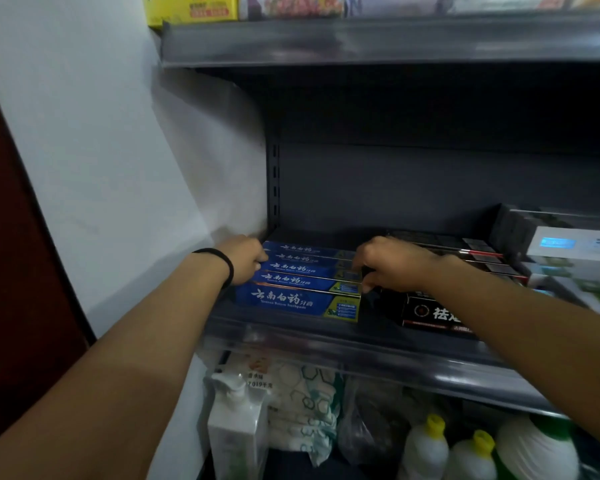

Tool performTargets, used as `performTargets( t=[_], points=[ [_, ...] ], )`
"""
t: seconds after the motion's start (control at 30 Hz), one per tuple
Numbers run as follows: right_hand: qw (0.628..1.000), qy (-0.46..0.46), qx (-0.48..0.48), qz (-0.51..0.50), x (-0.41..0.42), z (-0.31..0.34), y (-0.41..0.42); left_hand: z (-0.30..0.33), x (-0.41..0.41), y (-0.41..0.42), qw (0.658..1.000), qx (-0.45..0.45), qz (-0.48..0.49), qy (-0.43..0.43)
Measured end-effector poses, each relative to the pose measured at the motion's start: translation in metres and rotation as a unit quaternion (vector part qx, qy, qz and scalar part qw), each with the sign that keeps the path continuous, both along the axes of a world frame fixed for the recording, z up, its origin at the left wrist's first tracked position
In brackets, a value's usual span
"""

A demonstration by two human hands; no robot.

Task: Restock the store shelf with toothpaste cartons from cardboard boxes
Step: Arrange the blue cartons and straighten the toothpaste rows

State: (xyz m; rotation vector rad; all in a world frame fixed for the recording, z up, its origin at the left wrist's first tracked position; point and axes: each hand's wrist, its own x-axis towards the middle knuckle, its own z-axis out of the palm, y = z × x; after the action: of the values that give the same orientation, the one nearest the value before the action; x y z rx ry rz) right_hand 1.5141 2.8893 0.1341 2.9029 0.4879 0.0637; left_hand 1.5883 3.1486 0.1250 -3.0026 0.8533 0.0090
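both bare forearms reach in: left hand (245, 259) and right hand (390, 263), fingers curled, grip opposite ends of the blue rectangular toothpaste cartons (300, 280) on the grey metal shelf (326, 336).

Open room above the blue toothpaste cartons (291, 278), hemmed by wall (205, 174), left, and black cartons (458, 258), right.

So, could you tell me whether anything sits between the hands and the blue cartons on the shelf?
Nothing visible does. The left hand and right hand already grip opposite ends of the blue cartons on the shelf.
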Motion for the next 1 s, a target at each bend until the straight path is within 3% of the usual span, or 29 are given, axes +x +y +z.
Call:
performTargets(
  t=[0.4, 0.57, 0.8, 1.0],
  points=[
    [1.000, 0.017, 0.006, 0.000, -0.008, 0.008, 0.001, 0.007, -0.004, 0.001, 0.999, -0.034, -0.006, 0.022],
    [0.998, 0.062, 0.026, 0.002, -0.024, 0.012, 0.005, 0.007, -0.009, 0.007, 0.998, 0.001, -0.025, 0.051],
    [0.999, 0.037, 0.014, 0.017, -0.025, 0.006, 0.009, 0.002, -0.020, 0.003, 0.998, 0.054, -0.030, -0.026],
    [1.000, 0.022, -0.002, 0.015, -0.025, 0.003, 0.011, -0.001, -0.022, 0.004, 0.997, 0.063, -0.032, -0.037]
  ],
)
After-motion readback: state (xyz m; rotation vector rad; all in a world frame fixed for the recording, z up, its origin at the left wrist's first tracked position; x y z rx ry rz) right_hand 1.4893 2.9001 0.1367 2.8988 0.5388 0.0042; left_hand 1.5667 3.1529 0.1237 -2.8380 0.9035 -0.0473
